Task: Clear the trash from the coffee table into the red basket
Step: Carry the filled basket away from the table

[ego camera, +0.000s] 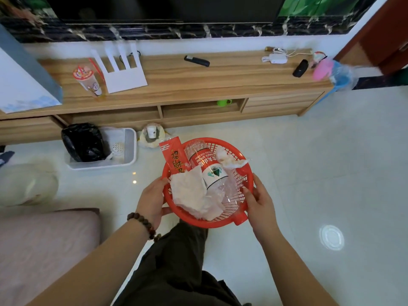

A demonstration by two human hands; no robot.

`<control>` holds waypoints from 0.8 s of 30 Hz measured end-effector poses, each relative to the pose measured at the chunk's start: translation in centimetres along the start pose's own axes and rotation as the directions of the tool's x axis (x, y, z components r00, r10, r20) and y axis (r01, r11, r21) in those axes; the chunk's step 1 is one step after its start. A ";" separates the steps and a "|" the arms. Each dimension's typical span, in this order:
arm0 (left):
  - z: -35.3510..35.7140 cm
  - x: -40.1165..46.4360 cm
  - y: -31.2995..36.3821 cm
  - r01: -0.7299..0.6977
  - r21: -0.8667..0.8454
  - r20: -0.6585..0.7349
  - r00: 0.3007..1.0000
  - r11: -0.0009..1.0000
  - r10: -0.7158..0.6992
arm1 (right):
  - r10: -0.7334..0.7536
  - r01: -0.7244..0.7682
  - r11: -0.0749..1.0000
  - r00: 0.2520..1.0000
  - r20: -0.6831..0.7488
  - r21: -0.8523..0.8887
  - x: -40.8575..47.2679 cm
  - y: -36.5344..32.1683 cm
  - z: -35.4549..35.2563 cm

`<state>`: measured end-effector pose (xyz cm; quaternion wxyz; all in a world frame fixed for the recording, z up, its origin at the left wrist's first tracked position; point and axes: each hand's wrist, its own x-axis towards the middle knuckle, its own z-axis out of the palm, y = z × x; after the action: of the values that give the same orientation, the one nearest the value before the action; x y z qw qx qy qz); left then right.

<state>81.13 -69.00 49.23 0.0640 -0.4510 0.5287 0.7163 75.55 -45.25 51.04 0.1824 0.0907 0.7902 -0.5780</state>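
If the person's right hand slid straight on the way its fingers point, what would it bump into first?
The right hand already grips the rim of the red basket, its fingers pointing inward. Going on, it would probably meet the clear plastic water bottle lying inside first, though depth is hard to judge.

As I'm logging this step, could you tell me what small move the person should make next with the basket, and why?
Probably carry it level toward the bin with the black bag and tip it in. The red basket is held off the floor by the left hand and right hand, already holding a plastic bottle, tissues and a red wrapper that pokes over the rim.
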 end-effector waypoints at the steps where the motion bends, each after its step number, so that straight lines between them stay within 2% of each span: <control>1: 0.7 1.2 0.7 0.007 -0.001 -0.009 1.000 1.000 -0.007 | 0.008 -0.008 1.000 1.000 0.012 -0.007 1.7 -0.5 0.0; 6: 6.0 7.9 4.8 0.057 -0.041 -0.025 0.998 0.998 -0.058 | 0.044 -0.041 0.996 0.998 0.036 -0.074 11.5 -3.5 -0.8; 13: 14.6 16.7 11.0 0.070 -0.047 -0.001 0.998 0.996 -0.070 | 0.088 -0.090 0.985 0.996 -0.018 -0.146 25.4 -6.7 -3.1; 18: 17.7 22.5 12.8 0.083 -0.031 -0.087 0.993 0.996 -0.085 | 0.144 -0.142 0.978 0.990 0.004 -0.152 32.7 -6.4 -3.0; 24: 19.1 29.0 12.9 0.113 -0.050 -0.185 0.975 0.992 -0.120 | 0.181 -0.158 0.968 0.977 0.108 -0.195 41.1 -4.6 -0.2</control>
<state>45.81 -70.22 38.22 0.0468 -0.5478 0.4909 0.6758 36.21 -49.26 39.03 0.2881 0.1041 0.8170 -0.4886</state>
